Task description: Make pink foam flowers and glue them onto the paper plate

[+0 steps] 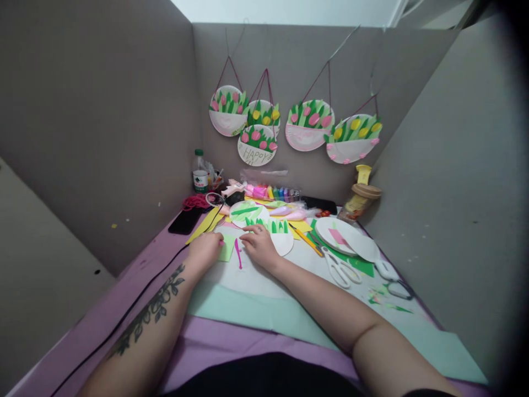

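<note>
My left hand [205, 249] rests at the left edge of a light green paper square [227, 249], its fingers closed around a tiny pink piece that shows at the fingertips. My right hand [260, 246] lies over the left part of a white paper-plate basket [283, 243] with green paper leaves along its top. Its fingers are spread and bent, and nothing shows between them. Between my hands a pink modelling tool [238, 253] lies on the white sheet. Behind them is a round plate [249, 213] with green strips on it.
White scissors [339, 268], a yellow cutter [308, 240] and stacked paper plates [330, 241] lie to the right. A phone [184, 220] and black cable are at the left. Clay packs [273, 193] and a bottle [200, 173] stand behind; decorated plates [309, 125] hang above.
</note>
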A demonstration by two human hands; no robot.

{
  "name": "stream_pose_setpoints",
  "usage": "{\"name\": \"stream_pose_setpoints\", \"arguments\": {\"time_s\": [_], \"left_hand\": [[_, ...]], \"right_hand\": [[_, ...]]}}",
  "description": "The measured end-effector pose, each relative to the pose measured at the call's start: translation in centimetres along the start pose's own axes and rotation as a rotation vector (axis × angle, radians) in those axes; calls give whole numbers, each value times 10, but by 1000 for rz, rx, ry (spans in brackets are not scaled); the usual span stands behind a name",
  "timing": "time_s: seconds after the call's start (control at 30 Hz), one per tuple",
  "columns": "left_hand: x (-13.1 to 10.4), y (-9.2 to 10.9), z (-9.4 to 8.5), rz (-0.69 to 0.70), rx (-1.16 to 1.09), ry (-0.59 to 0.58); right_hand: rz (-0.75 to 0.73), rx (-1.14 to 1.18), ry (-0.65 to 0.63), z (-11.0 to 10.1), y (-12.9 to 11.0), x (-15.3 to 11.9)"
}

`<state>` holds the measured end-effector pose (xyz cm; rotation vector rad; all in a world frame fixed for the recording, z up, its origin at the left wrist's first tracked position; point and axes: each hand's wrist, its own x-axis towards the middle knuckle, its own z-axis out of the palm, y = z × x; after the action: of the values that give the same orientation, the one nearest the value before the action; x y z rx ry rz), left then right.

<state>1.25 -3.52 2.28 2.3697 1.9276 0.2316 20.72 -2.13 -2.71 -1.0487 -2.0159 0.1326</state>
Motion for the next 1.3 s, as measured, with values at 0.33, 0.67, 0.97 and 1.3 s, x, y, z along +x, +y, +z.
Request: {"name": "stream_pose_setpoints", "arguments": {"time_s": [0.33, 0.67, 0.97, 1.3], "left_hand": [[3, -2, 5, -1, -119, 51], [5, 0, 9, 245, -765, 156], [-3, 9, -2, 243, -834, 91], [-3, 11, -2, 239, -870, 107]], "right_hand": [[-18, 60, 18, -4, -9, -1], [33, 174, 107, -5, -19, 2], [-63, 190, 164, -11, -24, 3], [-28, 231, 142, -10, -25, 3]]}}
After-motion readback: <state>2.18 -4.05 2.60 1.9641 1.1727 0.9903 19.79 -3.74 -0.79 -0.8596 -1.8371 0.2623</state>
